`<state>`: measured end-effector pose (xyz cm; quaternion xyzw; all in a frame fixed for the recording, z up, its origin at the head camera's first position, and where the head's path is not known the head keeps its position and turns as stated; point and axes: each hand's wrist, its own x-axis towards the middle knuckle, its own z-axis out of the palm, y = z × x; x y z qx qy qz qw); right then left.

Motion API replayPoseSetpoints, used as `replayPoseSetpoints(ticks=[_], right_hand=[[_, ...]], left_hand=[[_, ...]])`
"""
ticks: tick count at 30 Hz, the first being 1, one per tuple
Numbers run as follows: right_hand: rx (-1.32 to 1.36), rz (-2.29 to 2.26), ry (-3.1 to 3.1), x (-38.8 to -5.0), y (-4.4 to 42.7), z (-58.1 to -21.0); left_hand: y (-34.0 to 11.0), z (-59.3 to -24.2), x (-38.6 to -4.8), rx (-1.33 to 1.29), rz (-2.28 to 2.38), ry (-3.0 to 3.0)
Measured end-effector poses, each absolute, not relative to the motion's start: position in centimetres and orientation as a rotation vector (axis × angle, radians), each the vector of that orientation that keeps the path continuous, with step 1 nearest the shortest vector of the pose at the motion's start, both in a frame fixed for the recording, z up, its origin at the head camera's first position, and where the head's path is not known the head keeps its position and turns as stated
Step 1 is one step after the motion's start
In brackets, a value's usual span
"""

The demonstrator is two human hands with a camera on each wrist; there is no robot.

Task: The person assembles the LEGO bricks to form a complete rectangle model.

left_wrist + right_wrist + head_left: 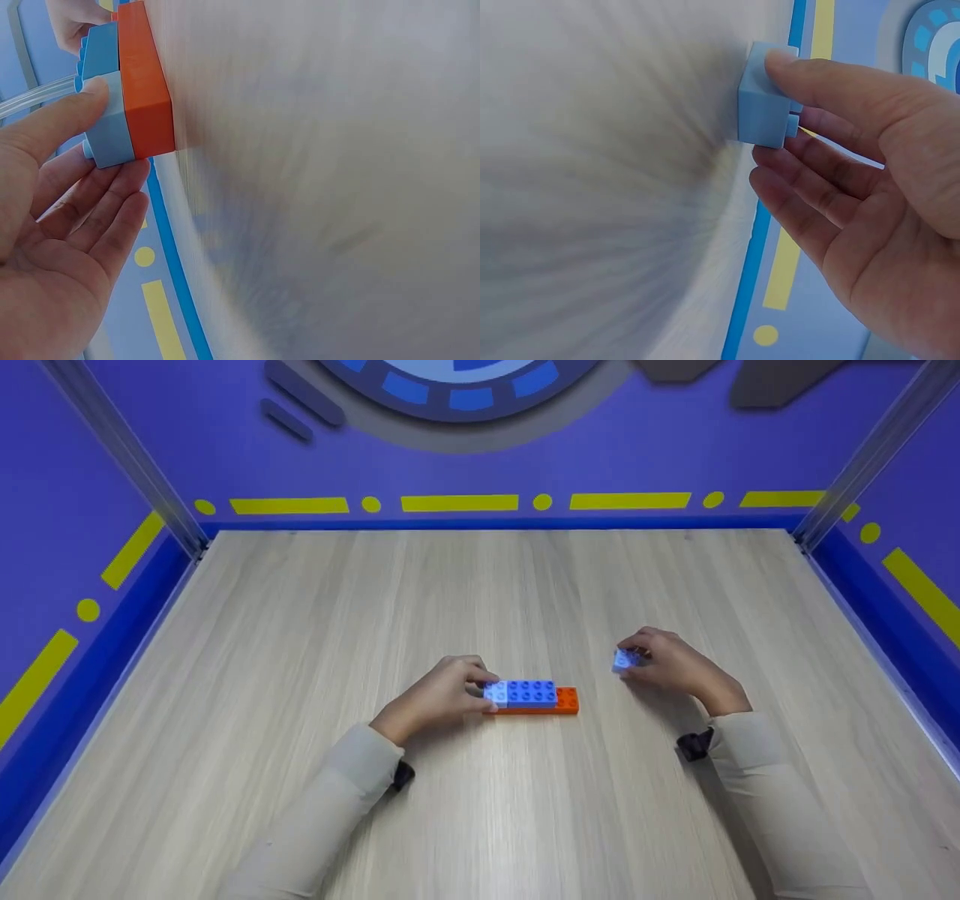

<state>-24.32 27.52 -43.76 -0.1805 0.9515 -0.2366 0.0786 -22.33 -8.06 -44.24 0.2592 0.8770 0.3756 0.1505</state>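
Note:
A long orange brick (568, 702) lies flat on the table. On top of it sit a blue brick (532, 692) and, at the left end, a light blue brick (494, 694); the orange brick's studs show at the right end. My left hand (444, 694) pinches the light blue brick at that end, thumb (94, 94) on its near side. Off to the right, my right hand (676, 664) holds a small light blue brick (763, 101) between thumb and fingers. Its studs face away from the tabletop. Whether it touches the table, I cannot tell.
The wooden table (480, 600) is bounded by a purple panel (480, 472) at the back and panels at both sides. Metal posts (135, 457) stand at the back corners. A black strap piece (694, 745) shows at the right cuff.

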Motion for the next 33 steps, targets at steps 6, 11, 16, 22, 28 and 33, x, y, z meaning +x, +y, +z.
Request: replayPoseSetpoints(ticks=[6, 11, 16, 22, 28, 33], right_hand=[[-0.553, -0.719, 2.850, -24.4, 27.4, -43.8], [-0.563, -0.723, 2.843, -24.5, 27.3, -43.8], [-0.586, -0.712, 2.843, -24.5, 27.2, -43.9], [-0.595, -0.702, 2.842, -24.4, 26.7, -43.9], [-0.620, -0.708, 2.828, -24.3, 26.1, -43.7], [-0.624, -0.706, 2.816, -24.2, 25.6, -43.3]], left_hand=[[-8.1, -44.3, -22.4, 0.756, 1.087, 2.524], [-8.1, -44.2, -22.3, 0.758, 1.084, 2.526], [-8.1, -44.2, -22.3, 0.769, 1.077, 2.527], [-8.2, -44.4, -22.4, 0.809, 1.079, 2.531], [-8.2, -44.4, -22.5, 0.812, 1.079, 2.529], [-8.3, -44.4, -22.4, 0.804, 1.076, 2.528]])
